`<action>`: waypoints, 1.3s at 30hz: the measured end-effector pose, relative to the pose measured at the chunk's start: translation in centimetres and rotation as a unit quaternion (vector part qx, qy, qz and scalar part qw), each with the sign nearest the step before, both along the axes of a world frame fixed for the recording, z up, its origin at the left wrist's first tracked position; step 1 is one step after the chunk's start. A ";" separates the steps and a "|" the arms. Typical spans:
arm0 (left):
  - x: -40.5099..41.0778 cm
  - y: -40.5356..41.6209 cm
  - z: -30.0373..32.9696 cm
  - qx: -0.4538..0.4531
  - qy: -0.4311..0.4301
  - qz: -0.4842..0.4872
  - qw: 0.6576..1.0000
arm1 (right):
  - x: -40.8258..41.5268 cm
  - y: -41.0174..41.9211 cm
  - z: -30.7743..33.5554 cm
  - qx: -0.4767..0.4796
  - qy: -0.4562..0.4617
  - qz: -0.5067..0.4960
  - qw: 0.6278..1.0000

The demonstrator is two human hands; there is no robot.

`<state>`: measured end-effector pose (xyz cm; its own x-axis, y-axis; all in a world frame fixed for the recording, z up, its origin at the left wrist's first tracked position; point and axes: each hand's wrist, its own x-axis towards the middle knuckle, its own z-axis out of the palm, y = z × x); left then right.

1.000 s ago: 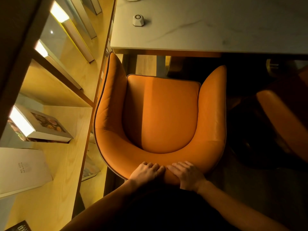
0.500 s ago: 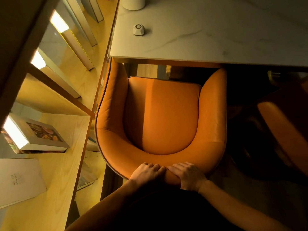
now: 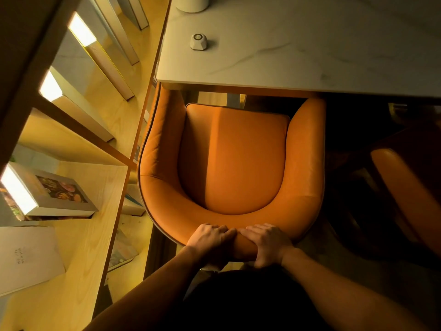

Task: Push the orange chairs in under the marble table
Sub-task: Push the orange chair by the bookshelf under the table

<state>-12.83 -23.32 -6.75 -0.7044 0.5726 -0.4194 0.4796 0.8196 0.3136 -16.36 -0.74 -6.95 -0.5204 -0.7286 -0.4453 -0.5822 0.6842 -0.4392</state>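
An orange leather tub chair (image 3: 233, 161) stands directly below me, facing the white marble table (image 3: 310, 44). The tips of its two arms lie under the table's near edge; the seat cushion is still fully in sight. My left hand (image 3: 210, 240) and my right hand (image 3: 268, 243) sit side by side on the top of the curved backrest, fingers wrapped over it. A second orange chair (image 3: 405, 187) shows partly at the right edge, in shadow, out from the table.
A wooden shelving unit (image 3: 78, 211) with books and lit strips runs close along the chair's left side. On the table stand a small white faceted object (image 3: 198, 41) and a white cylinder (image 3: 192, 3). Dark floor lies to the right.
The chair has slid forward toward the table; its arm tips have gone under the table edge. Both hands have kept their grip on the backrest.
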 end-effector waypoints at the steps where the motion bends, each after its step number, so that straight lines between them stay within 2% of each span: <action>1: 0.1 0.0 0.2 -0.005 0.004 0.015 1.000 | 0.1 0.0 0.0 -0.011 0.010 -0.006 1.000; 4: 0.9 0.4 1.0 -0.007 0.029 0.068 0.997 | 0.6 0.1 0.0 -0.038 0.040 -0.027 0.998; 7: 2.8 1.0 1.9 -0.010 0.052 0.167 0.984 | 2.1 0.4 0.1 -0.066 0.088 -0.078 0.991; 11: 4.3 2.1 2.4 -0.036 0.061 0.245 0.967 | 4.8 0.5 -0.2 -0.016 0.139 -0.182 0.973; 15: 4.0 2.3 3.2 -0.039 0.038 0.257 0.965 | 4.8 0.5 -0.5 -0.007 0.117 -0.212 0.970; 24: 3.5 2.4 3.7 -0.039 0.004 0.278 0.960 | 3.6 0.9 0.3 -0.104 0.136 -0.186 0.968; 39: -1.9 3.4 3.9 -0.036 0.016 0.313 0.949 | -2.5 1.3 0.6 -0.088 0.121 -0.177 0.973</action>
